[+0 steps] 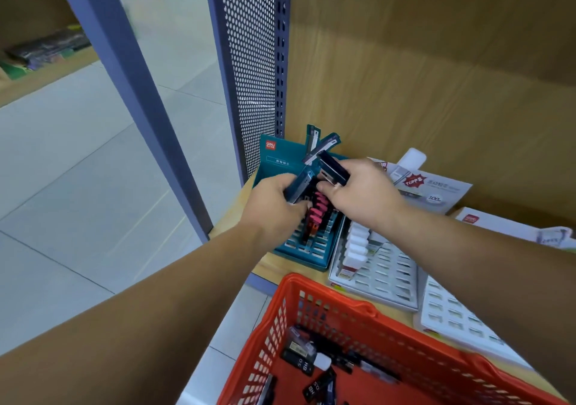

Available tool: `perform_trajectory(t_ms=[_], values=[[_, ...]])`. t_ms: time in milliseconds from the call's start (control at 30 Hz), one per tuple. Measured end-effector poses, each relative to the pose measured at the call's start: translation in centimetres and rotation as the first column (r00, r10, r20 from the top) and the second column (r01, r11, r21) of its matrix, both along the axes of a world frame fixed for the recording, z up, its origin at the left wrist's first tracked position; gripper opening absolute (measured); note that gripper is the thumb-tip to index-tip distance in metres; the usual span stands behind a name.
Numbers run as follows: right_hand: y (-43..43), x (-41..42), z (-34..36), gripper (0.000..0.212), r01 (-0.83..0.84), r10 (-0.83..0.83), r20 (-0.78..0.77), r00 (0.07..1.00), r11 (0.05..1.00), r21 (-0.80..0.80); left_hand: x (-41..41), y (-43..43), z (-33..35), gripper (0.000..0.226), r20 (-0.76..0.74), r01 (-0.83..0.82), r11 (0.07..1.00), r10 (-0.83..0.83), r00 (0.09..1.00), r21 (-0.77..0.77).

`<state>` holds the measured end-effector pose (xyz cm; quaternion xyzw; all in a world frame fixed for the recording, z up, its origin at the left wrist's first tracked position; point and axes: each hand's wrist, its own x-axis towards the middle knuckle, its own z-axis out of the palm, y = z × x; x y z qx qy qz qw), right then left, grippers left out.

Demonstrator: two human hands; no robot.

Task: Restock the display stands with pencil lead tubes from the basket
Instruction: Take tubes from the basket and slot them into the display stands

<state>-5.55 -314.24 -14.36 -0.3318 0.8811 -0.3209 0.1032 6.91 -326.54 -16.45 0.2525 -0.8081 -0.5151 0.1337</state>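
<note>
Head view. Both hands meet just past centre, over the teal display stand (301,250), which sits at the left end of the wooden shelf (268,268). The left hand (274,206) comes in from 8 o'clock and is curled round a fanned bundle of dark tubes (300,186); the upper ends of the bundle splay toward 12 and 1 o'clock, close to the wooden back panel (436,77). The right hand (361,194) comes in from 4 o'clock and pinches a single dark tube (335,169) between thumb and fingers, touching the top of the bundle.

Below the hands, a row of pink tubes (319,207) stands upright in the teal stand's slots; the slots toward its front edge, at 6 o'clock, are unfilled. The stand's left side is just beside the perforated metal upright (249,62), and the shelf's left edge ends there, with open tiled floor (78,171) beyond at 9 o'clock.

At 3 o'clock of the teal stand, just beside it, is a white display stand (386,280) with a row of white tubes (357,245) along its left side and many bare slots.

The red basket (314,303) lies at 6 o'clock, its far rim near both stands' front edges, with loose black tubes (300,359) marked HB on its floor.
</note>
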Motion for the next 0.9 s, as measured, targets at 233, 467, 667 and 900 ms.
perform_trajectory(t_ms=[233,467,667,900], values=[[-0.5,0.0,-0.1,0.02,0.067,-0.067,-0.026,0.997,0.997,0.026,0.4,-2.2,-0.3,0.011,0.002,0.015,0.994,-0.015,1.0,-0.108],[-0.9,0.7,-0.1,0.026,0.154,-0.153,-0.027,0.988,0.988,0.024,0.7,-2.1,0.9,0.017,0.045,0.069,0.995,-0.066,0.997,-0.071],[-0.6,0.5,0.1,0.027,0.136,-0.135,-0.017,0.991,0.99,0.025,1.1,-2.6,1.5,0.012,0.095,0.023,0.993,-0.035,0.995,0.118],[-0.3,0.7,0.3,0.022,0.111,-0.112,0.02,0.994,0.993,0.026,0.6,-1.5,1.2,0.017,0.092,-0.054,0.99,0.043,0.995,0.128]])
